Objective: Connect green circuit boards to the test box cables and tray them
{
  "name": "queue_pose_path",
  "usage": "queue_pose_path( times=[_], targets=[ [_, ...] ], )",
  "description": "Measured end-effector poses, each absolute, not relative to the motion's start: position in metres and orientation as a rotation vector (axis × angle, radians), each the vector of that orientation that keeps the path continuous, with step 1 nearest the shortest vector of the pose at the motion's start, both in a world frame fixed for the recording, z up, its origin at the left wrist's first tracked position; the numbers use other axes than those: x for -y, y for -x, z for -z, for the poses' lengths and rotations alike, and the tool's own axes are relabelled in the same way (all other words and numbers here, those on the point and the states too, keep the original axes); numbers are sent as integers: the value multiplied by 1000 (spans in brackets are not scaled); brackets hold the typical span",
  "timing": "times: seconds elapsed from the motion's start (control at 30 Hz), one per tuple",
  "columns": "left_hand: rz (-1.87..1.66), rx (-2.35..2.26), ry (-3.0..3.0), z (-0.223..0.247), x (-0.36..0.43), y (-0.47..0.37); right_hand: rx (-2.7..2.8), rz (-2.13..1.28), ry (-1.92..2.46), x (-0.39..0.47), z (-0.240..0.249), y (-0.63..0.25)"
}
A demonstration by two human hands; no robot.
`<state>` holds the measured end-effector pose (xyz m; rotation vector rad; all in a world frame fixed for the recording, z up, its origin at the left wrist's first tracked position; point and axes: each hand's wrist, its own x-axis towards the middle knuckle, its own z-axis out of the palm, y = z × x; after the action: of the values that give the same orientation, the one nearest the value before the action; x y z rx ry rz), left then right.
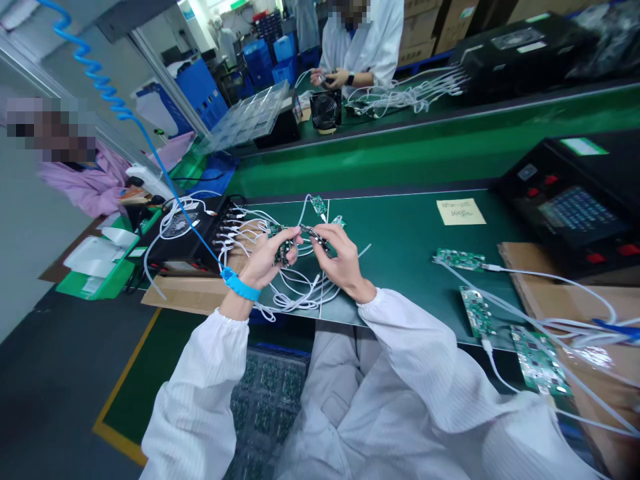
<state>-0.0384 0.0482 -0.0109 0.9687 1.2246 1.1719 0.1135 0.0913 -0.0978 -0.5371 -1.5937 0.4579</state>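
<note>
My left hand (265, 261), with a blue strap (241, 285) at the wrist, is closed on a green circuit board (284, 252) above the bench. Close beside it, my right hand (341, 259) pinches a small dark board (316, 237), seen nearly edge-on. The two held pieces are very near each other; whether they touch is unclear. White cables (295, 300) lie coiled below my hands. Just beyond my fingers rests a small green board (319, 205) with a cable.
A black box (185, 243) with plugged cables stands left, another black unit (575, 200) right. Several cabled boards (460, 259) lie at right near a yellow note (461, 212). One person (363, 53) works across the bench, another (90, 177) sits at left. A blue coiled cord (150, 143) crosses the left side.
</note>
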Motion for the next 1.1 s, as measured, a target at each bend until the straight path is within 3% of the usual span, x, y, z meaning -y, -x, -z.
queue_pose_path(
  times=[1.1],
  targets=[
    [-1172,-1180,-911,14,-51,26,1511,-458,654,-88,102,-109]
  ],
)
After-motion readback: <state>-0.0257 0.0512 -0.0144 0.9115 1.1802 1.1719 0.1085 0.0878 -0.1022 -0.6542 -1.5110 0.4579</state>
